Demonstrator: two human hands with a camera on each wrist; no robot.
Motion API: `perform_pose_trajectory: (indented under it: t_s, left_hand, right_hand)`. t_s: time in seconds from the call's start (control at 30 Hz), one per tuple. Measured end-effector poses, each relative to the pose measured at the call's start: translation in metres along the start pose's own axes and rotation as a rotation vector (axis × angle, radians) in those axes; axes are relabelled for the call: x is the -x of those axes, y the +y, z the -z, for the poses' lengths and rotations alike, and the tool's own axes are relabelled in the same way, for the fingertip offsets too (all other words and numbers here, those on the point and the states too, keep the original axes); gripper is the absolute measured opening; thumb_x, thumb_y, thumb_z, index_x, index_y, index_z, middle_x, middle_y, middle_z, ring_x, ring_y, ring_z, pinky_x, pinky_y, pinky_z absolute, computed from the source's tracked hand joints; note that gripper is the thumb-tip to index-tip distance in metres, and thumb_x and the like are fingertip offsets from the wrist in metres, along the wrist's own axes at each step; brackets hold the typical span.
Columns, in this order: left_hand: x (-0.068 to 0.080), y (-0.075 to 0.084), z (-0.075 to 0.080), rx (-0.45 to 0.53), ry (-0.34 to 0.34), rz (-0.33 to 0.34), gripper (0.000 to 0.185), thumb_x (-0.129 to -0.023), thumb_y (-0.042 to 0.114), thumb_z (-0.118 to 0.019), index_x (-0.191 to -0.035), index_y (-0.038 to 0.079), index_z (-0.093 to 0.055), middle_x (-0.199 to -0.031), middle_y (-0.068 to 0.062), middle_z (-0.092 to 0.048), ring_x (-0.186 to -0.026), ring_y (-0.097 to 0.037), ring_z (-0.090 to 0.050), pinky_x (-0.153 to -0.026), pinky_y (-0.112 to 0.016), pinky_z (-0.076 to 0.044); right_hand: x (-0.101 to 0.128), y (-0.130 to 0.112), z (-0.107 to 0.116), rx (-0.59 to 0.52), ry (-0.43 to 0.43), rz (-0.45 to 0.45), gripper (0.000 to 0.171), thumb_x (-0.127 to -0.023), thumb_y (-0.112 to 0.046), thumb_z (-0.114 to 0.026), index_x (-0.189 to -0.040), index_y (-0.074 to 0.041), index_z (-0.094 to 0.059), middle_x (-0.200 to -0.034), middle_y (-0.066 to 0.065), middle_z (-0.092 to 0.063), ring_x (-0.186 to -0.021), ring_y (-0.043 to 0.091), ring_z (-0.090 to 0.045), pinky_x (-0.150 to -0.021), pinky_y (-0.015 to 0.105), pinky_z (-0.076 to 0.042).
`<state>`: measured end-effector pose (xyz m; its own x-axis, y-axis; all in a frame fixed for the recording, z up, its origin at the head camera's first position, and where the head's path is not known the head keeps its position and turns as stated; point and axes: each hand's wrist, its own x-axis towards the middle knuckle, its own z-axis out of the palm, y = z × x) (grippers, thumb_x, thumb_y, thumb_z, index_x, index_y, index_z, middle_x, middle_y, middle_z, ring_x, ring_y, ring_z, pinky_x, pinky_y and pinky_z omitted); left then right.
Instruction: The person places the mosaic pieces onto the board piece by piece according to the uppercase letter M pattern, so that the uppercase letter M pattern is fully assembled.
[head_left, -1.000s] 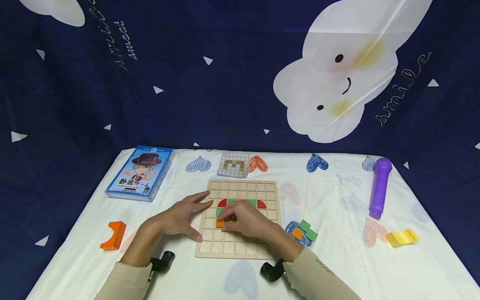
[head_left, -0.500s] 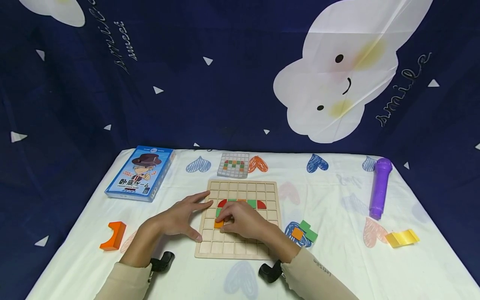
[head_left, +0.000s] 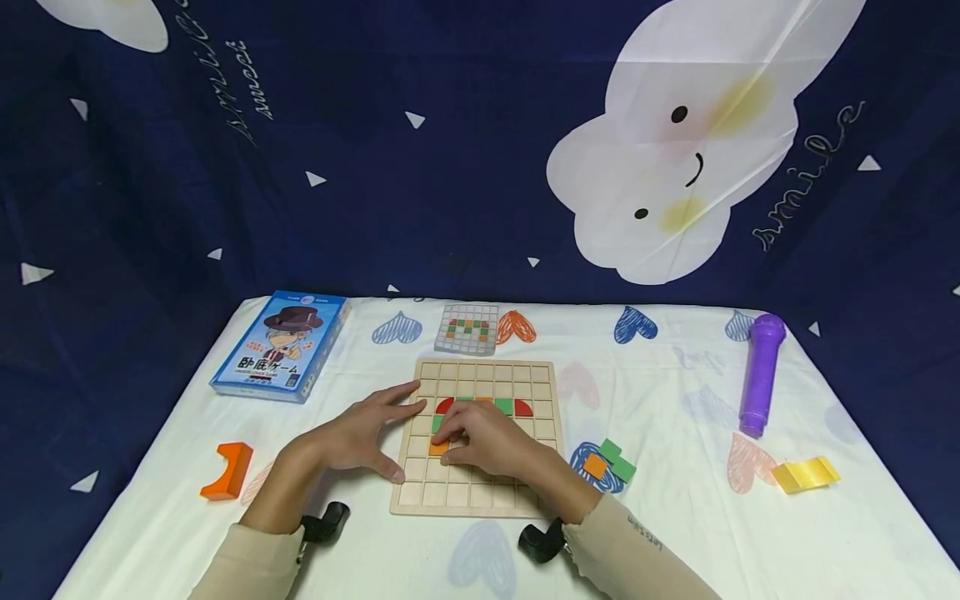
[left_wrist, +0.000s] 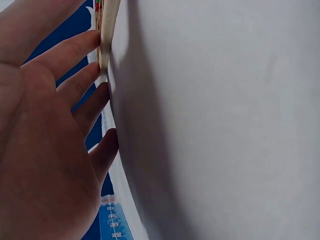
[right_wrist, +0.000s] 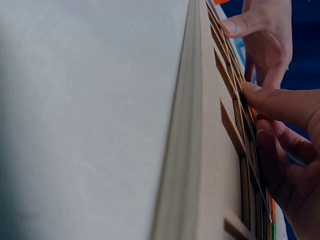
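Note:
A square wooden grid board [head_left: 427,500] lies flat on the cloth. My left hand [head_left: 356,433] has its fingers spread along the board's left edge, thumb and fingertips touching the frame. My right hand [head_left: 487,437] reaches over the grid and pinches an orange square tile [head_left: 437,450] between thumb and fingers, low over a left-hand cell. Above that tile sits a green tile [head_left: 437,424]. Along the row behind, red rounded tiles [head_left: 523,408] mark both ends, with green tiles [head_left: 503,407] and an orange one between; the right hand hides part of them.
Right of the board lie a loose orange tile [head_left: 595,466] and green tiles [head_left: 622,471]. Behind it rests a small grid pattern card [head_left: 466,331]. Farther out are a blue game box [head_left: 281,346], an orange arch block [head_left: 228,472], a purple tube [head_left: 761,375] and a yellow wavy piece [head_left: 806,475].
My right hand has shifted slightly left with the orange tile, mostly in the earlier half second. The left hand stays at the board's edge.

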<state>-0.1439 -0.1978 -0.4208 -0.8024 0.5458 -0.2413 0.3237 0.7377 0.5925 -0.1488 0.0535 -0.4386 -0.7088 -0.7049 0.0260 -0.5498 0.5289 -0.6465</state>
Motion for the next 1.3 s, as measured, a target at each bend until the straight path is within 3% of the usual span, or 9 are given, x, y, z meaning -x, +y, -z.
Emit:
perform_pose_trajectory:
  t_s: [0.3, 0.67, 1.07, 1.3]
  left_hand:
    - [0.000, -0.001, 0.000, -0.010, 0.001, 0.001, 0.104, -0.067, 0.043, -0.093, -0.154, 0.013, -0.046, -0.172, -0.010, -0.021, -0.156, -0.045, -0.021, -0.116, -0.075, -0.026]
    - [-0.002, -0.002, 0.000, 0.000, -0.006, 0.000, 0.104, -0.067, 0.043, -0.093, -0.154, 0.013, -0.045, -0.172, -0.009, -0.020, -0.157, -0.045, -0.019, -0.116, -0.077, -0.023]
    - [0.000, -0.003, -0.003, -0.005, 0.003, -0.011, 0.106, -0.066, 0.044, -0.092, -0.155, 0.012, -0.045, -0.172, -0.011, -0.022, -0.157, -0.044, -0.022, -0.119, -0.074, -0.024]
    - [0.001, -0.002, -0.004, -0.013, 0.013, -0.015, 0.105, -0.065, 0.042, -0.091, -0.154, 0.011, -0.045, -0.172, -0.010, -0.023, -0.157, -0.044, -0.023, -0.120, -0.073, -0.024]
  right_hand:
    - [0.000, 0.000, 0.001, -0.002, -0.012, 0.002, 0.024, -0.086, -0.020, -0.083, -0.109, -0.015, -0.081, -0.105, -0.006, -0.074, -0.099, 0.004, -0.063, -0.088, 0.018, -0.052]
    - [0.006, 0.006, 0.015, -0.221, -0.021, 0.014, 0.029, -0.086, -0.018, -0.082, -0.114, -0.014, -0.078, -0.110, 0.000, -0.073, -0.095, 0.020, -0.064, -0.081, 0.020, -0.054]
    - [0.026, 0.020, 0.033, -0.221, 0.023, 0.032, 0.028, -0.087, -0.019, -0.081, -0.115, -0.015, -0.077, -0.114, 0.001, -0.075, -0.093, 0.020, -0.067, -0.078, 0.022, -0.056]
    - [0.048, 0.033, 0.042, -0.205, 0.076, 0.018, 0.027, -0.087, -0.019, -0.081, -0.113, -0.013, -0.077, -0.113, 0.002, -0.076, -0.082, 0.010, -0.061, -0.071, 0.019, -0.053]
